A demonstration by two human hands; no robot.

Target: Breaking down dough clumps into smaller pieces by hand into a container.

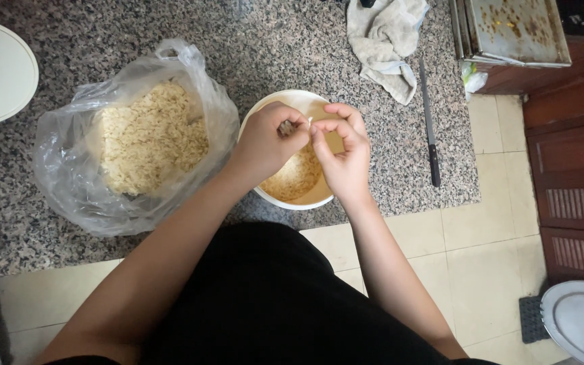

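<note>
Head view is looking straight down at 2 hands meeting over a white bowl [297, 200] on a speckled stone counter [272, 40]. Left hand [268, 142] is curling its fingers around a small pale clump, apparently the same beige crumbly food that is lying in the bowl. Right hand [345, 152] is pinching something tiny between thumb and forefinger, just beside the left one; what it is pinching is too small to tell. Both hands are hovering above the bowl's rim, fingertips nearly touching.

Left of the bowl, a clear plastic bag [133, 135] is lying open with a big heap of that food inside. I judge the food to be light, dry and fragile, crumbling under pressure, so a gentle fingertip pinch is suiting it better than a squeeze. A grey cloth [383, 37] and a long knife [430, 125] are resting to the right.
</note>
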